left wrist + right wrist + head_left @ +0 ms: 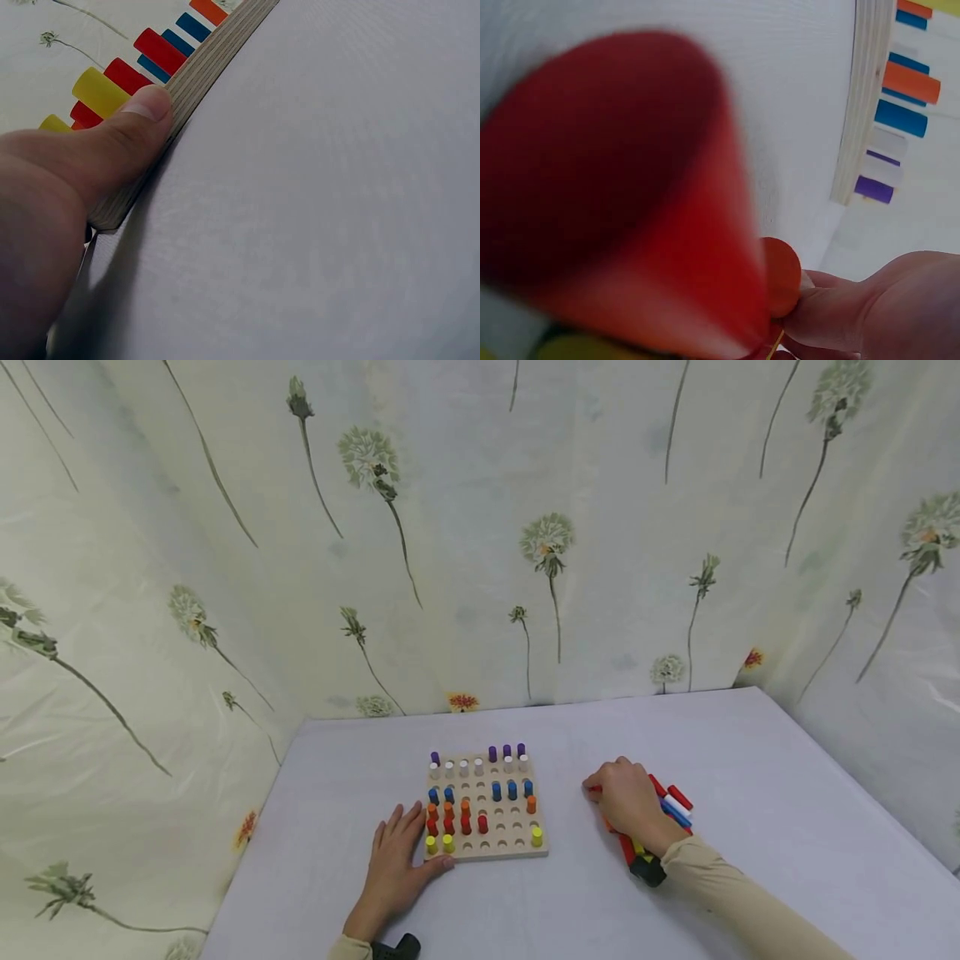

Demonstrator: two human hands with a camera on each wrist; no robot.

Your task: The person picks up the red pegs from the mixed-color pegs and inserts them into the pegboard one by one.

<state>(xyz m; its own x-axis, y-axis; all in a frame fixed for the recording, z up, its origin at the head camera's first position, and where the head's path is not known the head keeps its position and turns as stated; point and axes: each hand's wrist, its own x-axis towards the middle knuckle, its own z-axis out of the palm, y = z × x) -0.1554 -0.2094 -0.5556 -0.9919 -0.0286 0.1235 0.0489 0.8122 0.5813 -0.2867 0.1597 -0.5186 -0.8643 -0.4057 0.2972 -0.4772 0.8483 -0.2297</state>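
A square wooden pegboard lies flat just right of the left hand, whose thumb presses its layered near edge. Upright pegs stand in its holes in rows by colour: purple farthest away, then white, blue, orange, red, and yellow nearest; many holes are bare. Under and just beyond the right hand lies a loose heap of pegs on their sides, red, white, blue and yellow. That hand's fingertips pinch a red peg.

Pale wooden pegboard with purple, white, blue, orange, red, yellow pegs, lavender-grey table, cream dandelion-print curtain, beige sleeve
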